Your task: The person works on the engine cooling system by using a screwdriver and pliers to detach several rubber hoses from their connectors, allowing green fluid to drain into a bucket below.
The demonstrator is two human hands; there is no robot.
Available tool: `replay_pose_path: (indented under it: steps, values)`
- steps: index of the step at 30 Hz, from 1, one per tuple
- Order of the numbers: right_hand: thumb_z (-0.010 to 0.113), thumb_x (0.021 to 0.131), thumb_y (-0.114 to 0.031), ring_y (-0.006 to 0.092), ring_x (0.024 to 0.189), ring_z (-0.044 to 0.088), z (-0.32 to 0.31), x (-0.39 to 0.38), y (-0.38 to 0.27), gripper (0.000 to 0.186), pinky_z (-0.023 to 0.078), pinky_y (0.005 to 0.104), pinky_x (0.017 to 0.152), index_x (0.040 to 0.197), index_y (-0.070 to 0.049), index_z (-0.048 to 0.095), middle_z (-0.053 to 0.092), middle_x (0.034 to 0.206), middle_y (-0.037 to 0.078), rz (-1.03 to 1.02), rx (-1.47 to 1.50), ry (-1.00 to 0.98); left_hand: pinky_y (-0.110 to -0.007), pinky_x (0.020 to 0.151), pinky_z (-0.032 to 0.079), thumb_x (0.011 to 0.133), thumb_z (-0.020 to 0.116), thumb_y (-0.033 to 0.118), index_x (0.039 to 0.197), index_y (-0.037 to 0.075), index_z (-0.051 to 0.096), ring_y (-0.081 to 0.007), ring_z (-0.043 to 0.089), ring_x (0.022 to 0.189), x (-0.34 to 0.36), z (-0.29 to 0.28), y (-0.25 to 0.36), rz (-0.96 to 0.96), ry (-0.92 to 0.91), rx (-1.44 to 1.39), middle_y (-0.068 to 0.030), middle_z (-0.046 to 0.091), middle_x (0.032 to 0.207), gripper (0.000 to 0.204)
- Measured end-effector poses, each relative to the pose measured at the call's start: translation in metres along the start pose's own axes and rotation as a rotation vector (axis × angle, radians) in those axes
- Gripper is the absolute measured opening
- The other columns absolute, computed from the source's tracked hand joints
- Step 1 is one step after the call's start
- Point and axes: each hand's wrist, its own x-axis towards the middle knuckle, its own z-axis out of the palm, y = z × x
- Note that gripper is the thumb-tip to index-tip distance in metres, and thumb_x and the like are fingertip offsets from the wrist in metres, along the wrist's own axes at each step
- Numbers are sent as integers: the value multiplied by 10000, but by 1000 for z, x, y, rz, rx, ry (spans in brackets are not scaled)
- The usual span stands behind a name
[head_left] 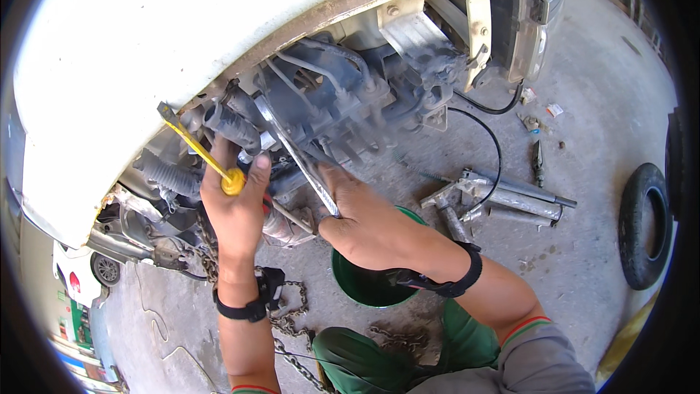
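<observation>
My left hand point(237, 201) is closed around a yellow-handled tool point(232, 179), whose long yellow shank slants up-left to the edge of the white body panel point(102, 66); its fingers reach behind a ribbed hose point(233, 124). My right hand point(346, 211) grips a long silver wrench point(299, 157) angled up-left into dusty underbody parts, lines and brackets point(364, 87). Another corrugated hose point(164, 171) lies left of my left hand. What the fingertips touch is partly hidden.
A green basin point(350, 284) sits beneath my arms beside chains point(288, 310). At right lie a metal hydraulic tool point(510, 193) with black hose, small debris and a tire point(631, 226). A white car point(76, 266) stands at far left. My green-clad knees are below.
</observation>
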Motion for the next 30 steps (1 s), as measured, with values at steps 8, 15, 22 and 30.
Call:
replay_pose_path:
  steps: [8, 15, 22, 30]
  values:
    - [632, 774, -103, 578, 1194, 444, 12, -7, 3, 794, 358, 553, 1081, 1359, 278, 251, 399, 1299, 464, -161, -610, 321, -218, 742, 499, 825, 733, -39, 1187, -13, 649, -126, 626, 930, -21, -9, -5, -118, 9, -295, -78, 659, 1150, 372]
    - [672, 671, -68, 567, 1238, 384, 37, 21, -5, 907, 316, 570, 1105, 1373, 274, 209, 346, 1335, 444, -234, -799, 647, -444, 1168, 303, 619, 749, -36, 1098, -36, 673, -308, 529, 1268, -39, -17, -14, -155, 23, -384, -169, 623, 1253, 485]
    - [684, 725, -144, 529, 1258, 378, 52, 32, -3, 888, 307, 538, 1126, 1351, 303, 241, 362, 1342, 439, -183, -750, 734, -447, 1160, 319, 615, 719, -76, 1097, -37, 670, -311, 525, 1288, -37, -20, -28, -21, -63, -368, -156, 636, 1231, 487]
    - [642, 779, -167, 461, 1202, 452, 58, 42, -9, 807, 338, 572, 1053, 1375, 258, 303, 442, 1332, 383, -41, -773, 734, -423, 1156, 330, 607, 603, -111, 1060, -41, 669, -299, 540, 1279, -36, -12, -20, -93, -22, -360, -170, 624, 1290, 463]
